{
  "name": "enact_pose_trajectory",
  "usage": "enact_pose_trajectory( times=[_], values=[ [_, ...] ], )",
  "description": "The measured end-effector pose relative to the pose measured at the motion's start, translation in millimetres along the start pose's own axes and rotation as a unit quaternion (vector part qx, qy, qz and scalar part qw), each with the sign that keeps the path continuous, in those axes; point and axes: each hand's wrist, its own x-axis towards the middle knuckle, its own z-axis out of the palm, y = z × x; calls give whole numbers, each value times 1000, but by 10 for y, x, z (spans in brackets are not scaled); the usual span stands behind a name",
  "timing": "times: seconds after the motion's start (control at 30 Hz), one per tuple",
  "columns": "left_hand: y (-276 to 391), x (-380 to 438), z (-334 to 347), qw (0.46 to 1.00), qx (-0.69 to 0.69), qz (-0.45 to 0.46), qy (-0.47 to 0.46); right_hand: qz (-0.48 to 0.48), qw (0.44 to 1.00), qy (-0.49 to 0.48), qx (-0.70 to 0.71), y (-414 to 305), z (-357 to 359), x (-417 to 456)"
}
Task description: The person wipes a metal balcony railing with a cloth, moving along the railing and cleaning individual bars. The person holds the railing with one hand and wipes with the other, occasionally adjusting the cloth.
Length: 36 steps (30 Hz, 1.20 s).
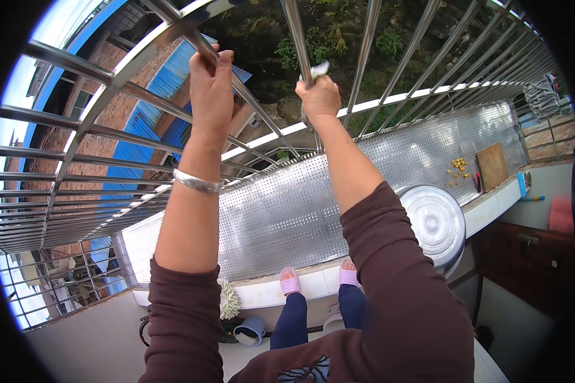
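Note:
My left hand (212,91) grips a stainless steel bar (249,98) of the window cage, with a silver bangle (197,182) around that forearm. To its right, my right hand (320,98) is wrapped around another upright steel bar (297,40), with a white cloth (320,70) pressed between palm and metal. Part of the cloth sticks out above the fingers. Below both hands, a white-looking horizontal rail (280,133) crosses the bars. My feet, in pink slippers (290,281), stand on the tiled sill (313,283) at the edge of a perforated metal sheet (278,215).
A large lidded aluminium pot (432,220) stands on the sill at right. Beyond it are small yellow pieces (459,165) and a wooden board (492,166). A mop head (229,299) and a blue bucket (250,330) sit below the sill. Outside, the ground drops far down.

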Motion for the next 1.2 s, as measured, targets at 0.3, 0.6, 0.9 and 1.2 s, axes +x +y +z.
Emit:
enact_pose_trajectory(
  times=[0.3,0.6,0.9,1.2],
  values=[
    [-151,100,104,994,-44,-52,-82,29,978,-178,109,415,91,123],
    [-302,89,112,995,-86,-7,-46,-150,970,-91,170,-801,-800,540],
    [-304,114,155,993,-86,19,-76,101,941,-298,-123,640,212,-134],
    [-598,65,-32,950,-263,-130,-109,-245,919,-101,293,-1739,-908,-145]
  ],
)
